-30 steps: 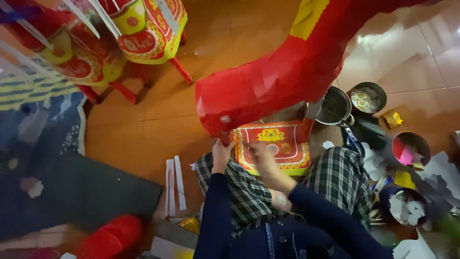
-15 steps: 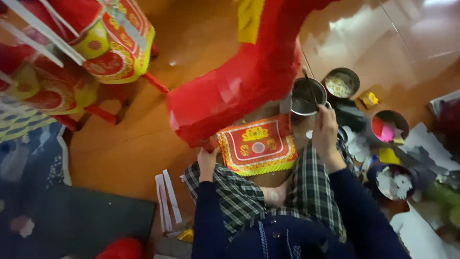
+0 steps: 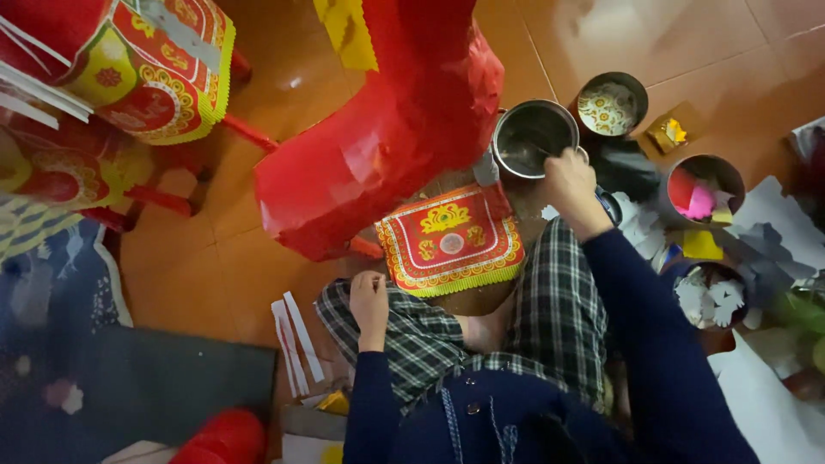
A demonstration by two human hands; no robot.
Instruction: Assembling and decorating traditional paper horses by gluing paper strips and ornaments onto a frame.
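A steel pot is sitting on the tiled floor just beside the big red paper figure, at about one o'clock from the person's lap; its inside is looking grey and mostly bare, with a thin stick leaning in it. At two o'clock from it, a dark round tin is holding pale patterned paper pieces. Further toward three o'clock, a second tin is holding red, pink and yellow scraps, and at four o'clock a third tin is holding white cut-out shapes.

The right hand is hovering at the pot's five o'clock rim, fingers curled together around the thin stick's end, though the exact pinch is too small to tell. The left hand is resting on the plaid-trousered knee, fingers loosely curled and holding nothing visible.

Between the two hands, at twelve o'clock from the lap, a red decorated panel with yellow fringe and gold emblems is lying flat. At ten o'clock, a red-and-yellow ornamented paper box is standing on red legs. White paper strips are lying at the left knee's nine o'clock.
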